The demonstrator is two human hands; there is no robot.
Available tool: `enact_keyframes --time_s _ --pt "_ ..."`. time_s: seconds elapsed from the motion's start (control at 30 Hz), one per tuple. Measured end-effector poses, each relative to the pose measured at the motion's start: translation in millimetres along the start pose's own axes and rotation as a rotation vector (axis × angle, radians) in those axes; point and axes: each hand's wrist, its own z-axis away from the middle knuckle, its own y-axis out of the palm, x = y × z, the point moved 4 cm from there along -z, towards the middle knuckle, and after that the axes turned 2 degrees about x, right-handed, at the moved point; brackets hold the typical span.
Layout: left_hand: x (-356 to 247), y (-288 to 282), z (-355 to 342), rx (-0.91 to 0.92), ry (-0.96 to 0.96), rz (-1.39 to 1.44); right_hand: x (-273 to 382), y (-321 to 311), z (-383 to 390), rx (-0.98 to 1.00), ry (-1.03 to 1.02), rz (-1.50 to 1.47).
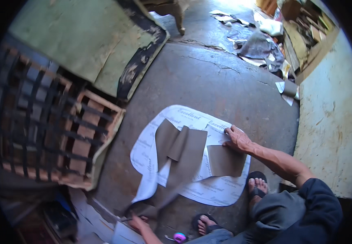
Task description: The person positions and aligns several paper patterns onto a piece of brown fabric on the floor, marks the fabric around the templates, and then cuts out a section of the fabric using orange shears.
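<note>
A rounded white sheet (196,191) with repeated print lies on the concrete floor. Several brown-grey pieces of material (187,154) lie on it, with white undersides showing in places. My right hand (237,140) rests on the upper right part of the sheet, above a squarish brown piece (226,160), fingers apart. At the lower edge, my left hand (138,221) has curled fingers at the trailing end of a long brown strip; what exactly it grips is unclear in the shadow. A pink tape measure (180,237) lies between that hand and my sandalled left foot (204,225).
A worn green upholstered piece (70,40) and a wooden frame with black webbing (84,134) stand at left. A pale board (322,114) runs along the right. Scraps (257,49) and wood offcuts (310,28) are piled at top right; pale sheets (86,211) lie at lower left.
</note>
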Motion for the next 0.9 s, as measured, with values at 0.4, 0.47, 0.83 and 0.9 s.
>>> enact_keyframes --time_s 0.4,0.47,0.83,0.9 --pt "8 52 41 0.214 0.893 -0.686 -149 -105 73 -0.336 0.43 -0.097" --pt "6 50 15 0.055 0.975 -0.78 -192 -137 92 -0.289 0.751 0.35" --pt "-44 57 -38 0.248 0.853 -1.182 -62 -75 57 0.026 -0.033 0.153" --pt "-57 58 -48 0.318 0.879 -1.19 -18 -45 62 0.184 -0.055 0.299"
